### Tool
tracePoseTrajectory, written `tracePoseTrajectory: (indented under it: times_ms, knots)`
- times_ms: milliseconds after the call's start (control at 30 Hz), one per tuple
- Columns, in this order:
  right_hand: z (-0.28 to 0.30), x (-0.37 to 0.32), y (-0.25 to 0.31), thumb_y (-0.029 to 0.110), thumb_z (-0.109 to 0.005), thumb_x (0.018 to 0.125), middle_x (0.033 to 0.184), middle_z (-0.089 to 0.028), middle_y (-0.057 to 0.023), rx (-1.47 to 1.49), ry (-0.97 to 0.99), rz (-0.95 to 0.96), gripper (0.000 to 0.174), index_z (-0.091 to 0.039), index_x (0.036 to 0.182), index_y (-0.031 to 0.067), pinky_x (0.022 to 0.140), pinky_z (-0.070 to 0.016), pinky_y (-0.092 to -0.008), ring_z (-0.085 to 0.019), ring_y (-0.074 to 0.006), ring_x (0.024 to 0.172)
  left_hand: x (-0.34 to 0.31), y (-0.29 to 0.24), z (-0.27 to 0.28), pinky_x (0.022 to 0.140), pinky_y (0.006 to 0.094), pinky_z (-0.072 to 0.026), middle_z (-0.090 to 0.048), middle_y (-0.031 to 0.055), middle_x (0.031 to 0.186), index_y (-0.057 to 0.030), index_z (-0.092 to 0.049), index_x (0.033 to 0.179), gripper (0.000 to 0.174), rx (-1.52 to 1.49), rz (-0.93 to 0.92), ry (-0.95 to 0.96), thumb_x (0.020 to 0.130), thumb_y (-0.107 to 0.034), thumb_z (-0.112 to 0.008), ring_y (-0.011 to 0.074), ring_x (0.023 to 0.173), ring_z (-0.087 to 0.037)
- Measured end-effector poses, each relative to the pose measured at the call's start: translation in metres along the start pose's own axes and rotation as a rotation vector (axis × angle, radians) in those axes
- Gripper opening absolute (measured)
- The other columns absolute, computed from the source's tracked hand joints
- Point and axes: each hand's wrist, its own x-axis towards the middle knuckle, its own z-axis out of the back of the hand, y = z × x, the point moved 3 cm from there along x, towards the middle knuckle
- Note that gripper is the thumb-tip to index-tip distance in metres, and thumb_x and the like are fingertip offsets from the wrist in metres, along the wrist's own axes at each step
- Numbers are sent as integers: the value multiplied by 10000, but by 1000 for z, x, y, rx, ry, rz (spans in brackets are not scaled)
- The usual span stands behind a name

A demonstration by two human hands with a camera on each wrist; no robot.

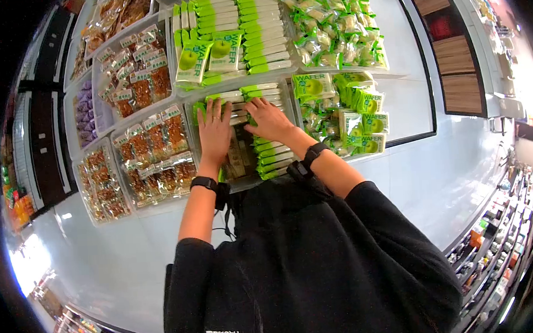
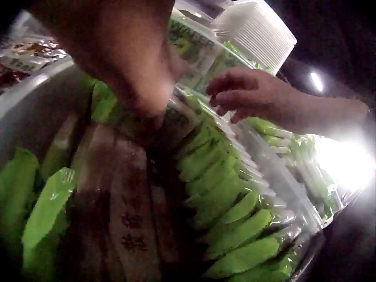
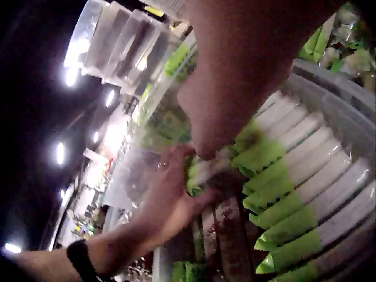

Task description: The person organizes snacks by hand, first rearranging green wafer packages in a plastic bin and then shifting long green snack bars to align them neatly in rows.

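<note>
Both hands reach into a clear plastic bin (image 1: 188,113) of green-and-white wrapped wafer packets. My left hand (image 1: 215,133) lies over packets at the bin's far left, fingers extended. My right hand (image 1: 270,121) is beside it, fingers spread over the tops of packets (image 1: 238,107) at the far end. In the right wrist view, the left hand's thumb and fingers (image 3: 170,197) lie either side of a packet end. A row of wafer packets (image 1: 272,151) stands on edge along the right side. Between the wrists, brownish packets with dark lettering (image 2: 129,205) lie deeper in the bin.
Behind stands a bin of stacked wafers with two apple-picture packets (image 1: 224,51) on top. To the right are loose wafer packets (image 1: 360,110) and small green-tied packets (image 1: 337,27). Bagged brown snacks (image 1: 157,148) fill bins on the left. A pale tabletop (image 1: 401,87) extends right.
</note>
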Motion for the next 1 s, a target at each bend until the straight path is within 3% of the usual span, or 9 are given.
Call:
tracePoseTrajectory:
  times_ms: [67,167,233,267,400,600,833,900,1000]
  knots:
    - [30,-9,-10,198,-669,766,1008,-604,-124,211,-201,-139,266,-608,988,65,861,-464,-399,-561,-311,966,1,4,-10,1111,543,-181,-304,114,1432,-128,-363,1379,649,61,-7,-18,807,-204,-661,318,1348,-243]
    - [65,-31,-44,111,-657,760,869,-610,-107,32,-616,-263,152,-619,905,84,787,-462,-385,-563,-312,896,0,6,-13,1115,541,-179,-317,119,1425,-125,-360,1380,655,80,-10,-20,807,-210,-667,314,1348,-248]
    - [84,-43,-72,94,-640,785,949,-582,-119,-133,-647,-331,167,-597,945,74,821,-438,-406,-517,-307,950,-2,9,-12,1118,539,-174,-326,125,1421,-121,-356,1383,654,92,1,4,815,-216,-666,314,1350,-247]
    - [89,-48,-80,145,-639,805,1019,-554,-135,-126,-602,-447,214,-582,988,50,859,-415,-410,-489,-304,1006,-4,9,-9,1118,539,-174,-323,123,1424,-124,-350,1387,660,37,-3,-10,817,-224,-667,310,1352,-245]
    - [85,-47,-105,281,-630,825,1068,-544,-147,-211,-557,-515,422,-523,1114,-7,928,-366,-426,-477,-331,1039,-8,7,-2,1116,532,-181,-311,109,1432,-135,-332,1393,699,40,-13,-13,809,-297,-680,293,1358,-235]
    - [70,-33,-116,404,-744,692,1129,-534,-184,-216,-421,-612,716,-457,1198,-15,947,-359,-420,-475,-340,1068,-9,-11,14,1110,519,-201,-340,108,1400,-128,-366,1351,630,-130,-72,-111,827,-324,-657,299,1331,-268]
    - [72,-32,-111,303,-802,638,1110,-526,-191,-128,-493,-694,737,-446,1189,-35,944,-363,-417,-463,-368,1067,18,-69,12,1022,465,-331,-464,184,1244,-36,-439,1247,476,-379,-174,-133,854,-264,-580,356,1203,-414]
    - [71,-32,-116,260,-802,637,1087,-520,-193,2,-594,-620,740,-424,1194,-48,908,-385,-418,-468,-365,1047,30,-86,9,1003,463,-360,-454,215,1308,-48,-341,1323,553,-694,-159,149,875,-268,-580,415,1181,-444]
    - [79,-42,-120,211,-775,667,982,-545,-156,144,-567,-667,541,-530,1097,-7,798,-426,-399,-516,-312,920,40,-102,0,954,457,-407,-472,258,1277,-26,-279,1351,597,-842,-107,227,885,-259,-569,428,1147,-475]
